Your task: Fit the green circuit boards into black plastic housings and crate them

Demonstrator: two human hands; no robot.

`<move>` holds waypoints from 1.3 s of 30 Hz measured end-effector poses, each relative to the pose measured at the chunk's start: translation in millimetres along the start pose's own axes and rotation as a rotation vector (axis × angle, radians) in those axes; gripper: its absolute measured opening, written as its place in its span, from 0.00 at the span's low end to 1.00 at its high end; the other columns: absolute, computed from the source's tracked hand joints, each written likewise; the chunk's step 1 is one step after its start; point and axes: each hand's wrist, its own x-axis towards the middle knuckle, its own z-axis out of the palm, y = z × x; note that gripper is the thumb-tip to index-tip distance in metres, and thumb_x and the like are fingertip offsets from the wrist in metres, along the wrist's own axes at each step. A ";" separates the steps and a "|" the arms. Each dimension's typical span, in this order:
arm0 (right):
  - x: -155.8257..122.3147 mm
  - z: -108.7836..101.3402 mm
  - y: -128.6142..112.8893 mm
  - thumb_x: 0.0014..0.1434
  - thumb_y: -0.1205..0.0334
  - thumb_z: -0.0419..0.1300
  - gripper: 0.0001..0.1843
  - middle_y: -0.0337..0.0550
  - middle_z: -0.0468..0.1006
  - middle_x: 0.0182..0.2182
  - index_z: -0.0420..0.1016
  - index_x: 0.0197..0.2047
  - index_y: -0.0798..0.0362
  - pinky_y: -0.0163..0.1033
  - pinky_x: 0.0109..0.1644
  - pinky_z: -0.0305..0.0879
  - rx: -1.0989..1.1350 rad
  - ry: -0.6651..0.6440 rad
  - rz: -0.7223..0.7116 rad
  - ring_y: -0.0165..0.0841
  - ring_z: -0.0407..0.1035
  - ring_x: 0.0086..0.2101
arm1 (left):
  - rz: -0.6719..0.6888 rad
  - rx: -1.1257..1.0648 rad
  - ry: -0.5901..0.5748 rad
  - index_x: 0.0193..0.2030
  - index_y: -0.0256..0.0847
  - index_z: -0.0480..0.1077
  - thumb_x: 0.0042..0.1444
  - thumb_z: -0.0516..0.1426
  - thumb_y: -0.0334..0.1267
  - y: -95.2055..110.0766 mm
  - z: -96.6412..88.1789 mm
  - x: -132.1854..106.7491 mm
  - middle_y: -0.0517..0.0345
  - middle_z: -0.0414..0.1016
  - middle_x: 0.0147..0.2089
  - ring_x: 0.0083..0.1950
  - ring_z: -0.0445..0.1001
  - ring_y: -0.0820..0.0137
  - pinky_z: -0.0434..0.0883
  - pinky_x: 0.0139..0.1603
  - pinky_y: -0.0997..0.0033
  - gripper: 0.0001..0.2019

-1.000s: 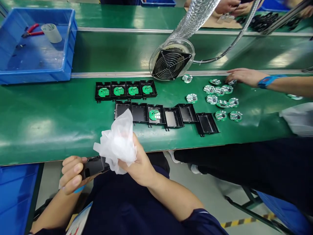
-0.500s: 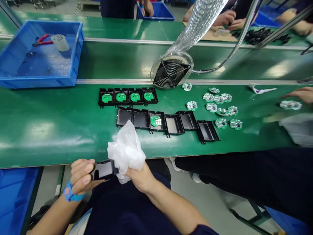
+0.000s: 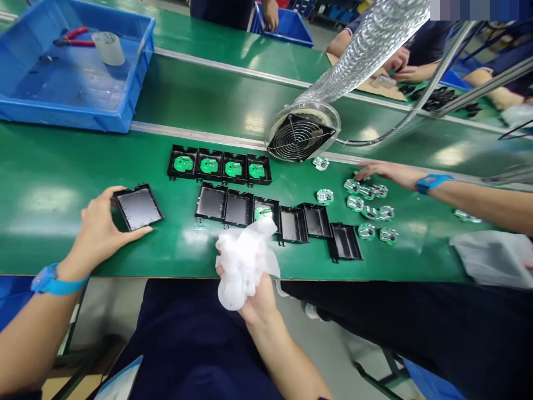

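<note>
With thumb and fingers at its edges, my left hand (image 3: 100, 230) grips a black plastic case (image 3: 140, 207) at the left of the green bench, its open side facing up. My right hand (image 3: 260, 297) is closed around a crumpled white cloth (image 3: 245, 261) near the front edge. Beyond the cloth lies a staggered row of black cases, among them an empty one (image 3: 211, 201); a green circuit board (image 3: 263, 212) sits in another, partly covered by the cloth. Behind them is a row of cases holding green boards (image 3: 209, 165).
A blue bin (image 3: 83, 114) with red-handled pliers and a tape roll stands back left. A round fan (image 3: 297, 136) on a silver duct is at the back. A co-worker's hand (image 3: 385, 172) reaches over loose circuit boards (image 3: 366, 232). A white bag (image 3: 487, 255) lies at right.
My left hand has carried the black case away from the cloth, left and onto the bench area. The cloth in my right hand has shifted right. A co-worker's hand has reached in over the boards.
</note>
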 end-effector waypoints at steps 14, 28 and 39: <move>-8.7 -17.7 -10.1 0.44 0.53 0.76 0.19 0.34 0.70 0.25 0.73 0.33 0.47 0.34 0.24 0.61 -0.014 0.119 -0.075 0.28 0.58 0.24 | 0.304 -0.105 -0.269 0.71 0.36 0.54 0.49 0.67 0.58 91.2 44.6 46.0 0.41 0.65 0.59 0.61 0.65 0.49 0.67 0.63 0.44 0.50; -21.3 -40.5 -5.7 0.46 0.47 0.75 0.19 0.34 0.71 0.22 0.74 0.32 0.46 0.36 0.20 0.59 -0.097 0.195 -0.211 0.29 0.59 0.20 | 0.474 0.210 -0.314 0.60 0.34 0.66 0.39 0.70 0.55 122.0 41.2 76.7 0.36 0.64 0.57 0.56 0.64 0.43 0.69 0.53 0.46 0.44; -19.2 -45.9 -8.5 0.50 0.51 0.72 0.17 0.42 0.81 0.33 0.79 0.41 0.50 0.41 0.38 0.75 -0.290 0.290 -0.353 0.37 0.76 0.35 | 0.217 -0.395 -0.188 0.76 0.46 0.37 0.49 0.66 0.44 108.2 28.8 -5.5 0.40 0.57 0.70 0.71 0.62 0.53 0.66 0.69 0.46 0.54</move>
